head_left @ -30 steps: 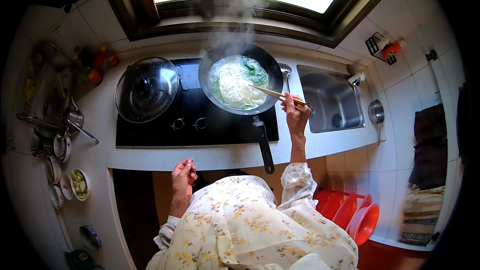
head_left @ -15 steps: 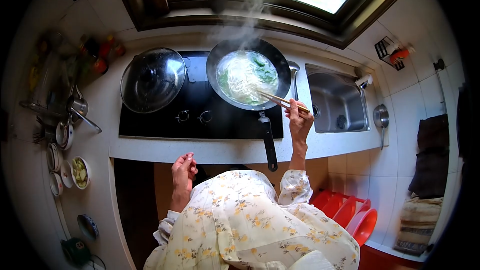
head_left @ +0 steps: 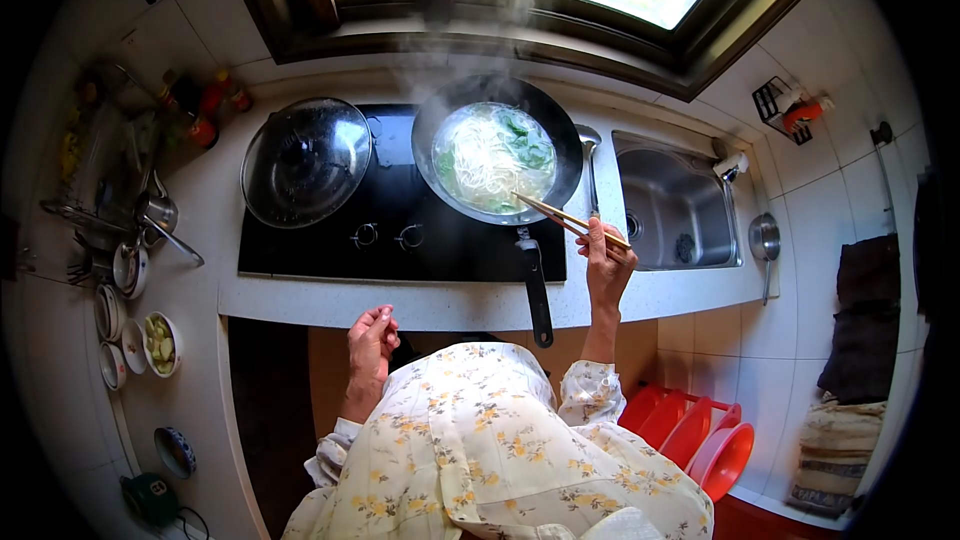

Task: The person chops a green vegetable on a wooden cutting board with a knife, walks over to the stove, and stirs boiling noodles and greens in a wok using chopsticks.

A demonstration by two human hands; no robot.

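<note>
My right hand grips a pair of chopsticks whose tips reach into the near right side of a dark wok. Pale noodles and green leaves lie in cloudy broth inside it, with steam rising above. The wok's black handle points toward me and is free of either hand. My left hand hovers before the counter's front edge, its fingers curled together with nothing visible in them.
Left of the wok, a glass lid rests on the black cooktop. A ladle lies between wok and sink. Bowls, one with cut pieces, line the left counter. Red basins stand low at right.
My right hand has shifted slightly right and toward me, drawing the chopsticks back a little toward the wok's near rim. My left hand stays almost in place.
</note>
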